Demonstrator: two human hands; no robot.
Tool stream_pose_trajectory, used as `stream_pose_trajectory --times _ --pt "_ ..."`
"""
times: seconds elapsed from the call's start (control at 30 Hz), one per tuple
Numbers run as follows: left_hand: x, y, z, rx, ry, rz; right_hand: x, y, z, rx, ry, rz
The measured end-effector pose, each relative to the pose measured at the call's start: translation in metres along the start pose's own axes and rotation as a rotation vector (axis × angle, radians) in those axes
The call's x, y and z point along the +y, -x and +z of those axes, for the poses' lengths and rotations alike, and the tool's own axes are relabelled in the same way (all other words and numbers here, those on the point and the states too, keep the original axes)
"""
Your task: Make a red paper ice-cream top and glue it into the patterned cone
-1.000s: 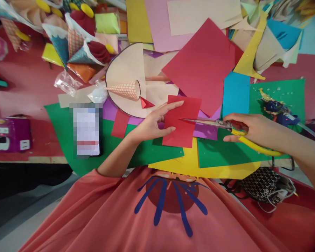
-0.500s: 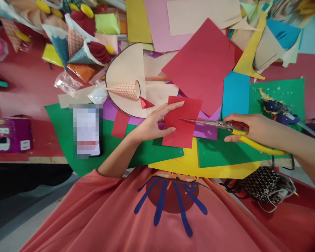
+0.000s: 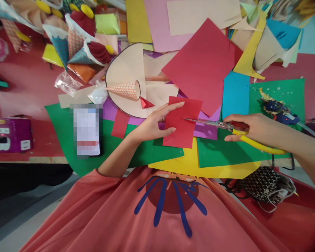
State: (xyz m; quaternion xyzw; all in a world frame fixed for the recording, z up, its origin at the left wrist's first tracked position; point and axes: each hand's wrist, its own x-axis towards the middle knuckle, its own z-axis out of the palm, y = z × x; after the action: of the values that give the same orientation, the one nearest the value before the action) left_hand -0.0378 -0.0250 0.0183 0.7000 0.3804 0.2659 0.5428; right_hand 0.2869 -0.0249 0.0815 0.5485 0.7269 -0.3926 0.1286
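Note:
My left hand (image 3: 154, 124) grips the left edge of a small red paper rectangle (image 3: 182, 127), thumb and fingers over its face. My right hand (image 3: 248, 127) is wrapped round the yellow-handled scissors (image 3: 210, 123). Their closed-looking blades point left, the tip over the middle of the red piece. Behind the paper lies a large red sheet (image 3: 199, 66). A beige round card (image 3: 126, 66) with a black outline carries a checked cone (image 3: 124, 90) and a small folded red piece (image 3: 147, 103). A narrow red strip (image 3: 120, 124) lies left of my left hand.
A phone (image 3: 86, 131) with a blurred screen lies on green paper at the left. Wrapped cones (image 3: 76, 42) crowd the back left. On a green sheet (image 3: 291, 91) at the right rests a blue glue gun (image 3: 278, 108). A patterned pouch (image 3: 262, 185) is at the lower right.

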Motion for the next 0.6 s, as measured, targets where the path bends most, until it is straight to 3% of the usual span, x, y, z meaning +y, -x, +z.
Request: stream_pose_trajectory --times 0.6 --pt "-0.0033 -0.0003 0.0024 -0.027 -0.004 0.013 0.0026 0.0007 0.0022 0.022 0.025 -0.009"
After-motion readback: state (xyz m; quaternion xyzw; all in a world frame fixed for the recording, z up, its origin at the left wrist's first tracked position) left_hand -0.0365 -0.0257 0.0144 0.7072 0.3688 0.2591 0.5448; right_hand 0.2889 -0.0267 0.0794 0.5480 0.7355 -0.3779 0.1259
